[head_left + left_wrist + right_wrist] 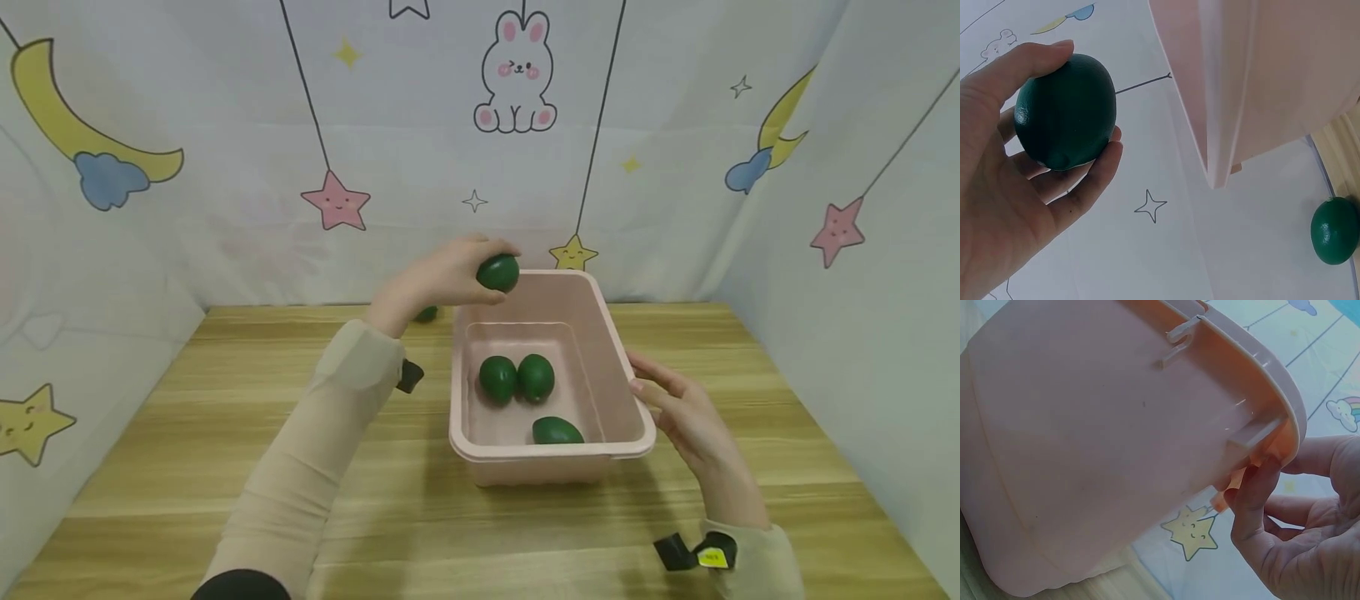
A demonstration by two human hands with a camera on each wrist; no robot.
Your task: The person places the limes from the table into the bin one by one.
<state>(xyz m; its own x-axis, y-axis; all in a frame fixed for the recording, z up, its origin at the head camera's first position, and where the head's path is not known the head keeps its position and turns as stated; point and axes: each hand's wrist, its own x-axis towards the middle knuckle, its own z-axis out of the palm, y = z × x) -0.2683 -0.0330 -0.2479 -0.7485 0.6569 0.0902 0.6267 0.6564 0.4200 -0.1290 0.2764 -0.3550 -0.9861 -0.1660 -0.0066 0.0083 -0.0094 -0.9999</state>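
Head view: left hand [461, 271] half closed, thumb & fingers curled round a glossy dark-green egg-shaped fruit [498, 273], held up by the far-left corner of a pale-pink rectangular plastic bin w/ rounded corners [525, 452]. Bin stands on a yellow-brown wood-grain counter [375, 525]. Inside, on its floor: two more smooth green ovals, side by side [498, 380] [536, 377], plus a third green oval [557, 430] nr the close wall, partly cut off by the rim. Right hand [686, 417] has the bin's right rim btwn bent fingers & thumb. Beige fabric sleeves [330, 442]; white printed cloth [225, 208] behind, w/ soft creases.

Left wrist view: grip clearer here, thumb over the top of the held fruit, fingers cupped beneath, bin wall apart from it. Also shows nearly all of an outlying green oval [1335, 231] outside the bin, on the counter; head view gives only a sliver past the wrist.

Right wrist view: bin's outer side, matte & nearly flat, plus the rim's hollow underside w/ ribs & a small hooked tab [1182, 334], n/a from head view. Fingertips touch under that lip.
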